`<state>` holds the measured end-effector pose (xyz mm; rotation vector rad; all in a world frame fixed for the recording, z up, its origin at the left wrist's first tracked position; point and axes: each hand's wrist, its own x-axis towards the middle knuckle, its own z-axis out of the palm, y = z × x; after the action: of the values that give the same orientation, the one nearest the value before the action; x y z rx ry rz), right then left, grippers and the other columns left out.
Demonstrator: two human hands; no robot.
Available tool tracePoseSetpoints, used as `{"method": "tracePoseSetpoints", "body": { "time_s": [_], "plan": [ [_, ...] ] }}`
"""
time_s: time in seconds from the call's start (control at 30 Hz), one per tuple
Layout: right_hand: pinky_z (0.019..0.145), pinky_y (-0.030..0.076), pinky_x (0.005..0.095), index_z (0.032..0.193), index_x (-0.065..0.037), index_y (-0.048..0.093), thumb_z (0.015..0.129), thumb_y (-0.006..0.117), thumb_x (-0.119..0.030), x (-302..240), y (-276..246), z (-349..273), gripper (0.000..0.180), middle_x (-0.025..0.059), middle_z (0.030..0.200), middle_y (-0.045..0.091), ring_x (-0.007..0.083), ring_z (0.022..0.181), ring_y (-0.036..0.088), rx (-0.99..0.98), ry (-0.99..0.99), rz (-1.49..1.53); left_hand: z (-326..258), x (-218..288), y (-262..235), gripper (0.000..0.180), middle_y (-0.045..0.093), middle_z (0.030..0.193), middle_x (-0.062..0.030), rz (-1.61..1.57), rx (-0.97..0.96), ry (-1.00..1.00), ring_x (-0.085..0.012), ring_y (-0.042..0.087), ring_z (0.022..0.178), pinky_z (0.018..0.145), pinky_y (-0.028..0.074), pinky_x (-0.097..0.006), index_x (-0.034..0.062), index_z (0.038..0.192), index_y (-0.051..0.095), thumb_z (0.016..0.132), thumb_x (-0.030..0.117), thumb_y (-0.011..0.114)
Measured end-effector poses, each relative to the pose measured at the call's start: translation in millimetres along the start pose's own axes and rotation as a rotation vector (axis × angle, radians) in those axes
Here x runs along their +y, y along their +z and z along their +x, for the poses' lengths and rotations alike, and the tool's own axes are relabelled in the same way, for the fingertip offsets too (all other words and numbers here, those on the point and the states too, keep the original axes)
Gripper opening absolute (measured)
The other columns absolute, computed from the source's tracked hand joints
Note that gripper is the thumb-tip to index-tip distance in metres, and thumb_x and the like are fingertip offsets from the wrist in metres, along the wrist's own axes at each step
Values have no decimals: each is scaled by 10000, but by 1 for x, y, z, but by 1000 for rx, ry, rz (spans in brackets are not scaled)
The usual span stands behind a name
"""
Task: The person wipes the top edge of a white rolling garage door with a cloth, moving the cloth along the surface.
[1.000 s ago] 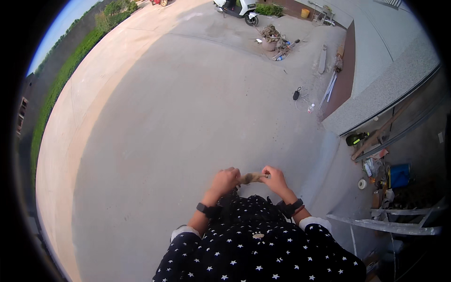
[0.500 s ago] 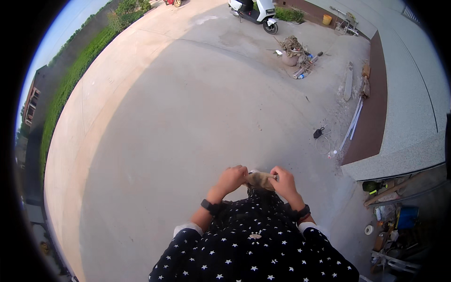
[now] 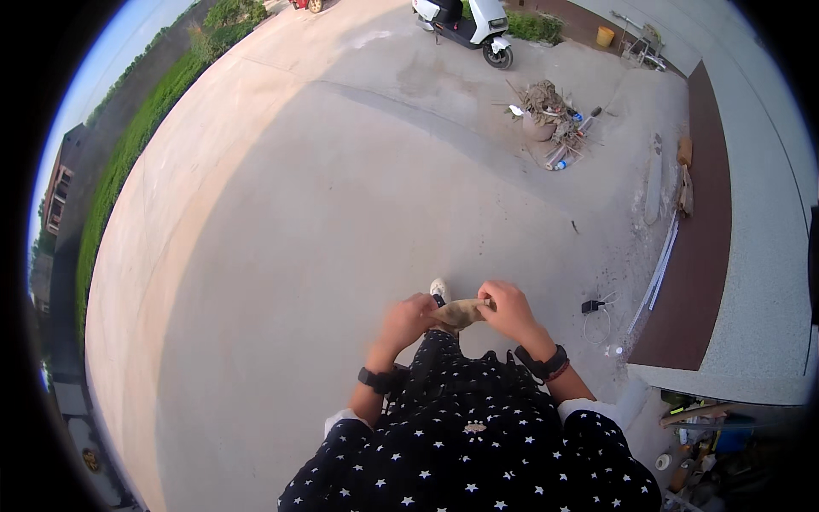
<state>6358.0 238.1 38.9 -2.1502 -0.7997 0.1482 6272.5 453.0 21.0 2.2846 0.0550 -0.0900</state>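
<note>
Cloth scrap: small tan piece of fabric [image 3: 459,313], held in front of the waist above the concrete yard [image 3: 341,213].
Left hand [image 3: 408,321]: curled shut, pinching the scrap's left end.
Right hand [image 3: 507,309]: closed on its right end.
Handling: probably light, limp and unbreakable; best held by the edges.

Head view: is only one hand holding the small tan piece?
No, both the left hand and the right hand grip the tan piece between them.

We see a tan cloth [image 3: 459,313], a navy dress [image 3: 469,444] with white stars, black wristbands [image 3: 373,379], a white scooter [image 3: 465,24] and pale grey concrete [image 3: 341,213].
</note>
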Motion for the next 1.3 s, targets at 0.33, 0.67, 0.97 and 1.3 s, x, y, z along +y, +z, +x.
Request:
{"method": "tracePoseSetpoints", "body": {
  "time_s": [0.33, 0.67, 0.97, 1.3],
  "plan": [
    [622, 452, 372, 801, -43, 538, 713, 648, -66, 107, -30, 251, 144, 107, 746, 583, 294, 699, 574, 41, 88, -42, 300, -57, -58, 195, 612, 797, -83, 148, -108, 148, -294, 606, 753, 650, 480, -382, 70, 832, 570, 730, 170, 703],
    [613, 450, 378, 808, -38, 531, 726, 646, -79, 246, -62, 487, 147, 117, 750, 583, 317, 687, 569, 46, 238, 124, 573, -99, -108, 192, 608, 795, -83, 173, -136, 140, -295, 607, 761, 659, 479, -378, 73, 813, 577, 720, 192, 696],
    [615, 439, 400, 798, -39, 517, 699, 650, -63, 355, -105, 710, 167, 124, 758, 571, 327, 718, 562, -7, 127, 87, 808, -112, -159, 181, 602, 789, -87, 249, -144, 121, -296, 602, 752, 661, 471, -388, 81, 825, 583, 722, 171, 700],
    [623, 446, 390, 805, -31, 531, 715, 647, -91, 447, -100, 938, 159, 128, 763, 586, 319, 701, 570, -158, 177, 85, 1036, -211, -204, 157, 600, 795, -97, 36, -150, 57, -285, 601, 741, 659, 476, -371, 68, 838, 584, 718, 97, 681]
  ]
}}
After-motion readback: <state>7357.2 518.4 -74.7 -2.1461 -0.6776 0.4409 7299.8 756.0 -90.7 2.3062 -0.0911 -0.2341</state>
